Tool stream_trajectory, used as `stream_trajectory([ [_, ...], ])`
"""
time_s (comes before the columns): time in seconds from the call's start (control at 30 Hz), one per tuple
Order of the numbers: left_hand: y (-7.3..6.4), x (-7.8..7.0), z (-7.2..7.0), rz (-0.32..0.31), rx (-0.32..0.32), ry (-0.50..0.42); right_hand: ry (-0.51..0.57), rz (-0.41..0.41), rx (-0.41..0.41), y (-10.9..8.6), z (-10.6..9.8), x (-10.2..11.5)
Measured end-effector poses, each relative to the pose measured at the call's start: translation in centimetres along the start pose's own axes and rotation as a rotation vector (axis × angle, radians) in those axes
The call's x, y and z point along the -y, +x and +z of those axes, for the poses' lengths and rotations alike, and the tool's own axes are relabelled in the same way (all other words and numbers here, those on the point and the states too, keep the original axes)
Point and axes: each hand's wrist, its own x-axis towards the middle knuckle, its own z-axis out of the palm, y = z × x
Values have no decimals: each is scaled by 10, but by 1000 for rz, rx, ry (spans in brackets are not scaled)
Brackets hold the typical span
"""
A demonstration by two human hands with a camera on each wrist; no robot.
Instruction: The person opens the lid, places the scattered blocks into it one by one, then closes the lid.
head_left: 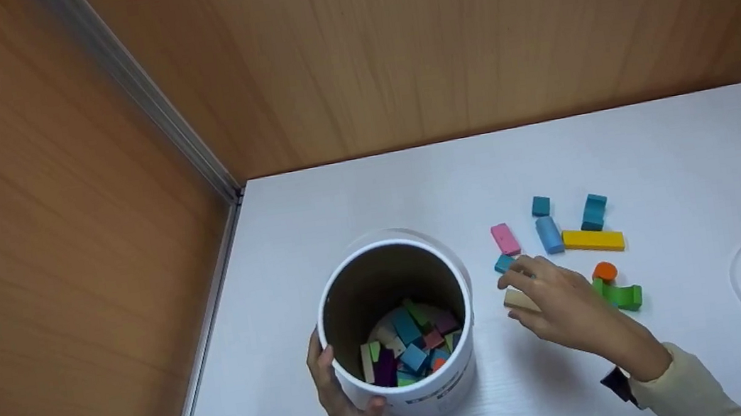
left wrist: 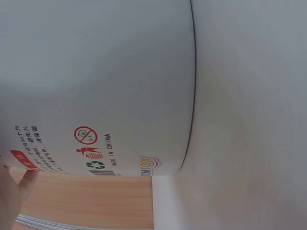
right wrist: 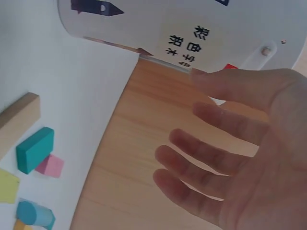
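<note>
My left hand holds the near left side of a white bucket, its thumb on the front and a fingertip at the rim. Inside the bucket lie several coloured toy blocks. Over the table to the right, my right hand hovers above a beige block. In the right wrist view its fingers are spread and hold nothing, and the beige block lies apart from them on the table. A small teal block sits just beyond that hand.
Beyond the right hand lie a pink block, a blue cylinder, a yellow bar and a teal arch. An orange piece and a green arch are beside the hand. Wooden panels enclose the white table.
</note>
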Motion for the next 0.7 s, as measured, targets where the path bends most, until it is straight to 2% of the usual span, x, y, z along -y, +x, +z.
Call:
stream_trajectory([
  [0.2, 0, 0, 0, -15, 5, 12, 7, 84, 74, -4, 7, -8],
  [0.33, -1, 0, -1, -38, 8, 18, -4, 103, 108, -8, 12, -14],
  [0.47, -1, 0, -1, -35, 6, 11, -16, 119, 126, -12, 18, -21],
  [0.7, 0, -2, -1, -44, 10, 16, 16, 197, 186, -15, 26, -32],
])
